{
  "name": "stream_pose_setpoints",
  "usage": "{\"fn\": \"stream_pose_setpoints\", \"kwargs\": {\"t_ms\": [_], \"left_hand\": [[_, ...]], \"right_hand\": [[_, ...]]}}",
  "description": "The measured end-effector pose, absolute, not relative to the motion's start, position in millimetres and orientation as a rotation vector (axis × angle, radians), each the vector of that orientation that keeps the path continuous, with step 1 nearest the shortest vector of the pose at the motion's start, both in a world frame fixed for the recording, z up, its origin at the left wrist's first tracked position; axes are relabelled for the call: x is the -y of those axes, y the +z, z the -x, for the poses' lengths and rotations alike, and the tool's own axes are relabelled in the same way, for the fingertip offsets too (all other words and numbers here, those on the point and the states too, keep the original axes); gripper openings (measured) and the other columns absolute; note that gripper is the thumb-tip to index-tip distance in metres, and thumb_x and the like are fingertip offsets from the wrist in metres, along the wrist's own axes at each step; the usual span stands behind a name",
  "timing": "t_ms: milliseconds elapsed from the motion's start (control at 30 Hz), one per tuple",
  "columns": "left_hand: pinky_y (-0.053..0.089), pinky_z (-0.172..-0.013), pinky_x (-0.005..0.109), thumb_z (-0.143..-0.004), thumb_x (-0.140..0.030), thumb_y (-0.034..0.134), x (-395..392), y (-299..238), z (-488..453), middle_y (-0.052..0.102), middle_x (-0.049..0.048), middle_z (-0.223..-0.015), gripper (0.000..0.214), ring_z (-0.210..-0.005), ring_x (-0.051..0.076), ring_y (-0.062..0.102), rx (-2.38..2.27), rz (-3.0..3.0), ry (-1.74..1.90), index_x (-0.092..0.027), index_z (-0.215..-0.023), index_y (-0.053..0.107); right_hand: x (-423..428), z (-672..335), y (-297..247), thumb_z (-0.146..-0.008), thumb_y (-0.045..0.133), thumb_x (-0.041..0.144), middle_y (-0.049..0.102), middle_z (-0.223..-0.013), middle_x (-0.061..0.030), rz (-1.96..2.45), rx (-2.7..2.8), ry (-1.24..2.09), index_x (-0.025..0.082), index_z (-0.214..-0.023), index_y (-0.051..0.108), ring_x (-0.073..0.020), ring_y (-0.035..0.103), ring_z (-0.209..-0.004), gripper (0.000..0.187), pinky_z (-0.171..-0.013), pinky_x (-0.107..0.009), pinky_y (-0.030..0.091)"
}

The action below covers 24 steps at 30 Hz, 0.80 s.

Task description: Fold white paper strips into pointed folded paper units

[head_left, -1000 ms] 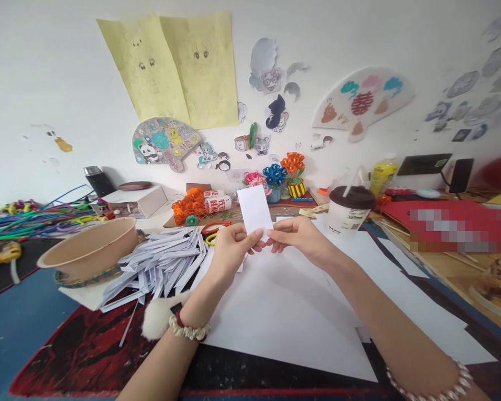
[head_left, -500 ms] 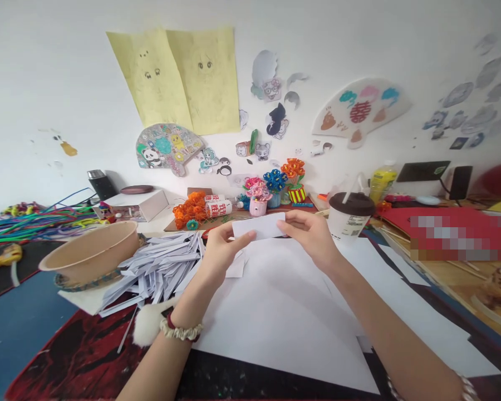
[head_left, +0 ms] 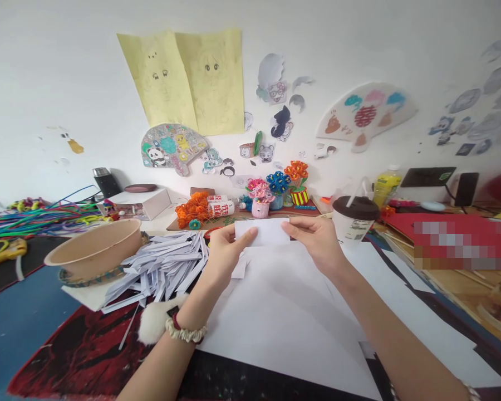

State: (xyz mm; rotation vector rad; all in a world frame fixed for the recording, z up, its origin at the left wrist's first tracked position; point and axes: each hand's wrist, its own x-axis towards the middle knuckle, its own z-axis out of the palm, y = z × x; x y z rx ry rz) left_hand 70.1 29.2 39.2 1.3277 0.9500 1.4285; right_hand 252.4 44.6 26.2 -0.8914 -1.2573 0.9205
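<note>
Between my hands a small white piece of paper [head_left: 267, 231] is held up above the desk. My left hand [head_left: 225, 248] pinches its left end, thumb on the near face and fingers behind. The right end is pinched the same way by my right hand [head_left: 315, 239]. Below them lies a large white sheet [head_left: 288, 312], with a small loose paper piece [head_left: 239, 269] near its far left edge. To the left of my left hand is a heap of folded white paper strips [head_left: 162, 267].
A beige bowl [head_left: 96, 245] stands left of the heap, near a white fluffy ball [head_left: 152, 322]. A lidded drink cup [head_left: 353, 218] with a straw is beyond my right hand. Pipe-cleaner flowers [head_left: 261, 195] stand at the back. Red folders [head_left: 401, 225] lie at the right.
The held paper shows more of its face now, tilted more toward me. Both hands keep their grip on its ends. The whole view has shifted slightly.
</note>
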Motion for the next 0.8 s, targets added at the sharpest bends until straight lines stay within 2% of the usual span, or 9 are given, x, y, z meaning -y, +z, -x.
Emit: {"fn": "stream_pose_setpoints", "kwargs": {"t_ms": [467,800], "left_hand": [[0.037,-0.049,0.019,-0.068,-0.031,0.078,-27.0,40.0,-70.2,0.061,0.0003,-0.059,0.020,-0.054,0.009,0.049,-0.959,-1.318,1.421,-0.012,-0.068,0.071],[0.037,-0.050,0.020,-0.067,-0.032,0.079,-28.3,40.5,-70.0,0.062,0.0006,-0.060,0.021,-0.054,0.009,0.049,-0.961,-1.315,1.408,-0.012,-0.066,0.071]], "right_hand": [[-45.7,-256.2,24.7,-0.065,0.079,0.039,0.066,-0.065,-0.0023,0.875,1.304,0.926,0.017,-0.070,0.075,-0.0141,0.054,-0.064,0.023,-0.059,-0.028,0.046],[-45.2,-256.5,25.3,-0.063,0.080,0.041,0.072,-0.072,-0.0041,0.873,1.318,0.944,0.018,-0.073,0.076,-0.0162,0.059,-0.067,0.025,-0.063,-0.030,0.049]]}}
